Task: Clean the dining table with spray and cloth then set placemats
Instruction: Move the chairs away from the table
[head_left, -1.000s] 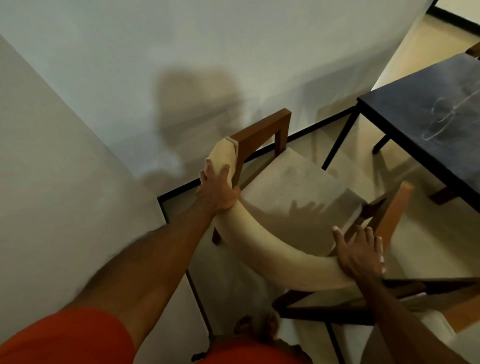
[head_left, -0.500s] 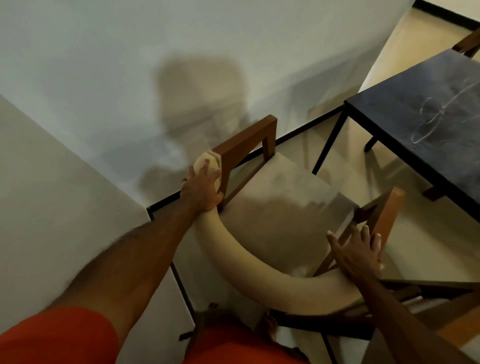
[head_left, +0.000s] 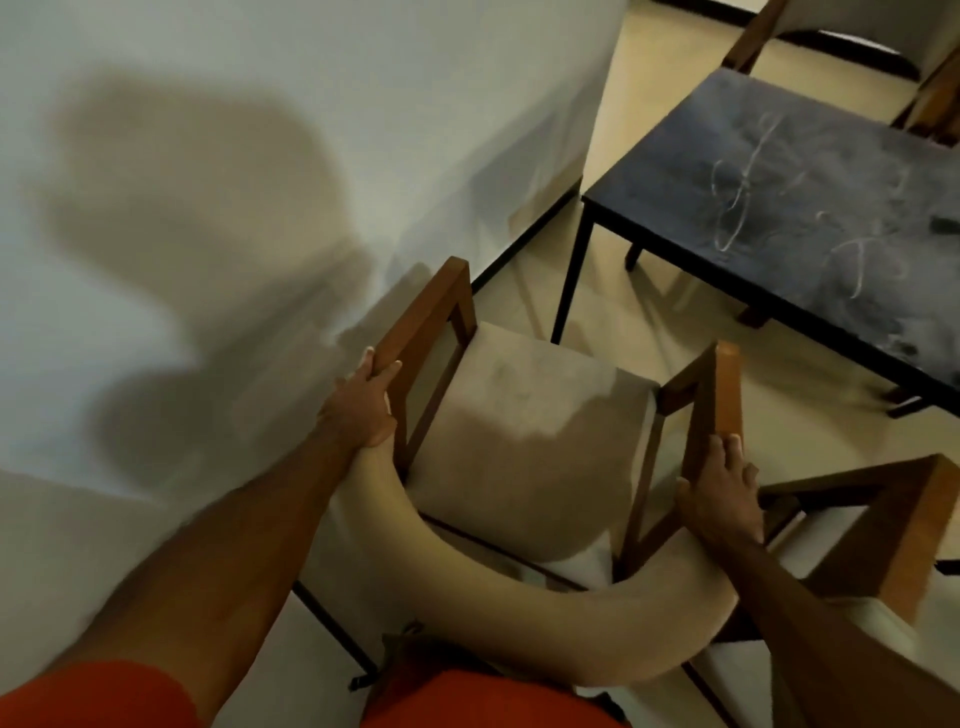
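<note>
Head view: one armchair (head_left: 524, 441) is held at both wooden armrests, the left hand (head_left: 363, 400) gripping the left rail, the right hand (head_left: 719, 493) curled on the right. One dark, smeared worktop (head_left: 810, 208) lies ahead and right, nearer the right hand, its long axis running away rightward. No spray, cloth or placemats are seen.

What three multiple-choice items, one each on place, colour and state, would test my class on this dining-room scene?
1. Where is the chair?
A. between wall and dark table
B. on the table
C. upside down on the floor

2. What colour is the table top?
A. white
B. dark, near black
C. red

3. What is the left hand doing?
A. hanging free
B. gripping the chair's wooden armrest
C. holding a cloth

Answers: 1 A, the wall lies left, the table right. 2 B, a dark top with pale smears. 3 B, thumb and fingers wrap the armrest's end.
</note>
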